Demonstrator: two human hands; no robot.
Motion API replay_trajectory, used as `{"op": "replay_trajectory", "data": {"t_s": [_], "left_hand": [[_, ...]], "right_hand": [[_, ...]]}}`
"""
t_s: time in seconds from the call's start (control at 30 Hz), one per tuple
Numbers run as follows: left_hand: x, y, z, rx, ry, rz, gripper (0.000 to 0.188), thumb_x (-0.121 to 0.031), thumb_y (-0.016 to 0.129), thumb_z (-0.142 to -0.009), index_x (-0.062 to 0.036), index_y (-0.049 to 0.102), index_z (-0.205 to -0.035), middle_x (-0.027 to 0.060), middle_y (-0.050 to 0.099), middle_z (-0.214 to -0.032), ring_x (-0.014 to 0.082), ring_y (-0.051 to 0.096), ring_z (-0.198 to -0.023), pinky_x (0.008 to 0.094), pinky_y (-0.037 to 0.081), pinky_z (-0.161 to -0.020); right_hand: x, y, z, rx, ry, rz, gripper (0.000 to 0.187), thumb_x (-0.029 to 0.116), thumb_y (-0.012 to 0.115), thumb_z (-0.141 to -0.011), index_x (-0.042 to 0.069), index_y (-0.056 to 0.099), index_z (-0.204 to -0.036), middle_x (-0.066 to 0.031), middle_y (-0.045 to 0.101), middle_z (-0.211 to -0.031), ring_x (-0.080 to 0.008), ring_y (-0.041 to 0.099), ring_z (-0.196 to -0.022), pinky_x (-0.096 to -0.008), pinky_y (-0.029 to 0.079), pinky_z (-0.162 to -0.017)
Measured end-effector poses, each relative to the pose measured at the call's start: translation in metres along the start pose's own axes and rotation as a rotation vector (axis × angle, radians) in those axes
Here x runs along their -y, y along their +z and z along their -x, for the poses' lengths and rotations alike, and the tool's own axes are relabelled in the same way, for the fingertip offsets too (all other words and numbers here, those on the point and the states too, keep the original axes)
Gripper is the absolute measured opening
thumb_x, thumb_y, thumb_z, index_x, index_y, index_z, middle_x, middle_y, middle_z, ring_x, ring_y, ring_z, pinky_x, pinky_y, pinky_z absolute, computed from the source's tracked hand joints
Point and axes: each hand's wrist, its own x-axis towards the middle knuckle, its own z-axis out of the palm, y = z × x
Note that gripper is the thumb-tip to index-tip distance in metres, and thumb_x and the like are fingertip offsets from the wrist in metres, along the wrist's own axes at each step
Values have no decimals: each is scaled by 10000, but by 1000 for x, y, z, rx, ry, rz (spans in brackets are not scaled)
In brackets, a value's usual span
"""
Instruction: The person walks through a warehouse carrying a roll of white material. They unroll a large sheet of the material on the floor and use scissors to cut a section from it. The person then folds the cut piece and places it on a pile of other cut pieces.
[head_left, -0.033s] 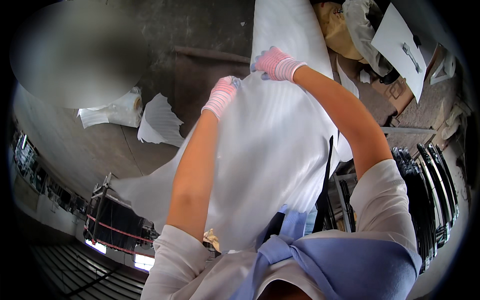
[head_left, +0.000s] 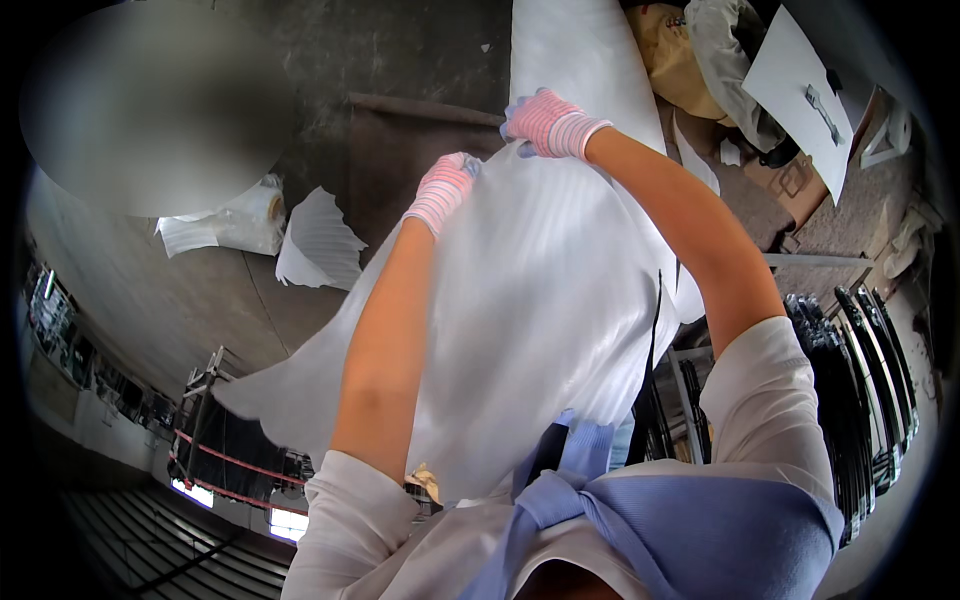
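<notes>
A large white sheet of thin packing foam [head_left: 530, 300] hangs in front of me, its upper part running away over the floor at the top. My left hand [head_left: 446, 190], in a pink-striped knit glove with grey-blue fingertips, is closed on the sheet's left edge. Just beyond it and to the right, my right hand [head_left: 548, 125] wears a matching glove and grips the same edge, fingers curled over it. A short stretch of edge shows between the two hands. The thumbs are partly hidden.
A plastic-wrapped roll [head_left: 250, 220] and a torn foam piece [head_left: 320, 240] lie at left. Dark curved parts [head_left: 870, 370] stand racked at right. A white board [head_left: 800, 100], a yellowish bag [head_left: 680, 60] and a brown mat [head_left: 400, 150] lie farther off. A blurred round shape covers the upper left.
The sheet's lower left edge has shifted and billowed slightly. My right hand has moved a little to the left, while my left hand stays almost in place.
</notes>
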Motion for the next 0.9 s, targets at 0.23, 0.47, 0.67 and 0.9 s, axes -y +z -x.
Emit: {"op": "replay_trajectory", "data": {"t_s": [0.23,0.47,0.67,0.9], "left_hand": [[-41,-35,30,-255,98,-575,490,-478,488,-794,-139,536,-1145,96,453,-1270,279,332,-1238,439,172,-1037],[-69,-49,8,84,-41,-405,298,-311,485,-826,-147,568,-1061,75,586,-1087,245,532,-1044,383,277,-1009],[-46,-16,3,-25,-14,-98,288,-329,499,-817,-146,578,-1025,116,590,-1043,248,539,-1014,367,386,-913],[-30,19,-28,53,-199,777,231,-299,507,-821,-86,576,-876,44,577,-776,149,515,-676,297,409,-655]], "right_hand": [[12,-32,-14,66,-116,108,231,188,561,-780,175,583,-1009,-43,577,-1061,-220,514,-1032,-415,241,-1025],[7,-18,-6,-59,-30,-62,197,196,539,-791,167,593,-978,-65,624,-868,-237,567,-905,-361,369,-914],[10,-31,3,30,33,-272,175,182,546,-786,135,596,-947,-87,612,-849,-295,567,-837,-374,461,-701],[10,-6,1,-259,106,-468,140,158,547,-782,90,599,-893,-121,602,-846,-322,558,-808,-378,452,-699]]}}
